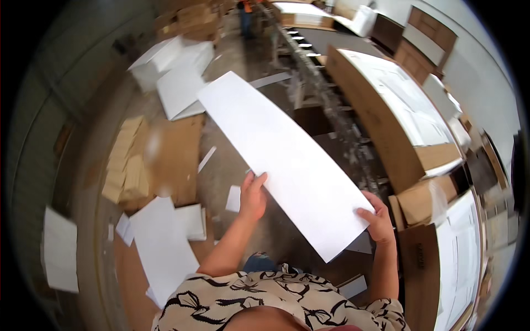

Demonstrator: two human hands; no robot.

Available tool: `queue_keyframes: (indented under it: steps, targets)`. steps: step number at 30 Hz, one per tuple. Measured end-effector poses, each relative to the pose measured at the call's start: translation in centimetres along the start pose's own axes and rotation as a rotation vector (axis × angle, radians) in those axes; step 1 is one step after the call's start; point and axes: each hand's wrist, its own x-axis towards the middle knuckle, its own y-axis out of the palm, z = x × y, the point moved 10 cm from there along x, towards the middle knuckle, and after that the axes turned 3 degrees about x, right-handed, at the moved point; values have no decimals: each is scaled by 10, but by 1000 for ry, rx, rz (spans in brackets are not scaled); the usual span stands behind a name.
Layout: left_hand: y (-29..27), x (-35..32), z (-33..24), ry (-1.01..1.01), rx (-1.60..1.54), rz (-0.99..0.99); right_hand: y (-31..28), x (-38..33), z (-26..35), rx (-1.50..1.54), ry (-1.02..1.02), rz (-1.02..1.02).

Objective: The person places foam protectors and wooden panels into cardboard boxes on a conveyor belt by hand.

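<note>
A long white foam sheet or board [287,160] is held up in front of me, slanting from the upper left to the lower right. Along its left edge, about midway, my left hand [254,194] grips it with the thumb on top. My right hand [376,217] pinches the board's right edge near its close end, thumb on the upper face. The fingers underneath are hidden by the board. What exactly the board is made of I cannot tell.
Right of me stand open cardboard boxes [375,116] with white pieces inside, beside a conveyor [331,94]. White blocks [179,83] lie at the far left. Nearer are folded cardboard stacks [126,165] and a loose white sheet [164,243]. Another person [245,19] stands far ahead.
</note>
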Motion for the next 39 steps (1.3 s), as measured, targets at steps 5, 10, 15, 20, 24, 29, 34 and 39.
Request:
queue_keyframes:
  steps: [5,10,15,20,24,29,34,39]
  targets:
    - [242,96,88,-106,-57,231,-173,-14,118,251,-316,-427]
    - [403,188,135,-149,-71,428,-208,1,198,71,-510,-661]
    - [496,289,161,200,380,330,-323,82,246,65,-567,-722]
    - [555,371,139,619,1204,538,-396,171,260,86,-368,-778]
    - [578,420,178,606,1603,935,-442,209,246,52,-172,-813]
    - [581,464,217,473,1832,1150,-444,230,232,-20,3,-784]
    - [580,477,221,430,1924,1153,-422,249,243,-406,166,-854]
    - [581,489,222,451,1976,1182,-415,245,269,-931,599,-833]
